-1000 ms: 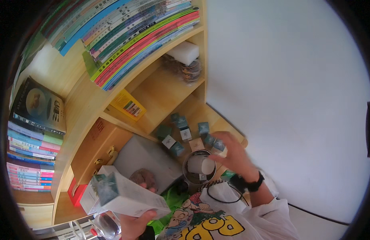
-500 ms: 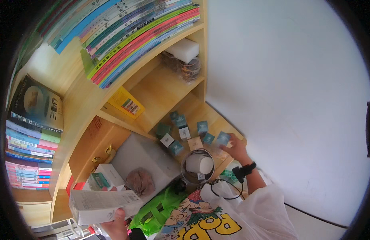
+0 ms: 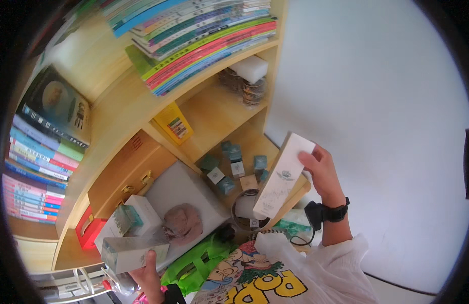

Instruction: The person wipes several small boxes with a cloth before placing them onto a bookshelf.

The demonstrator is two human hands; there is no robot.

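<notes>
My right hand (image 3: 323,172) is raised in front of the wall, thumb and fingers closed round a long white carton (image 3: 285,177) with a dark crest on its face. The carton stands tilted over the desk corner. At lower left, my left hand (image 3: 147,278) grips a white box with a teal side (image 3: 135,253), thumb on its edge. Beyond the right hand's carton lie several small teal boxes (image 3: 234,152) and a tan box (image 3: 248,183). A round container (image 3: 238,223) with a white cylinder (image 3: 248,206) in it is partly covered by the carton.
A grey box (image 3: 176,185) carries a crumpled brown cloth (image 3: 183,223). White boxes (image 3: 143,213) stand beside it, near a red box (image 3: 87,230). A green bag (image 3: 199,266) lies close to my body. Bookshelves (image 3: 214,137) rise behind, and a white wall (image 3: 386,126) bounds the right.
My right hand has left the small teal box at the desk corner and come up with a long white carton. My left hand's box has turned and shows a teal side. The view has shifted.
</notes>
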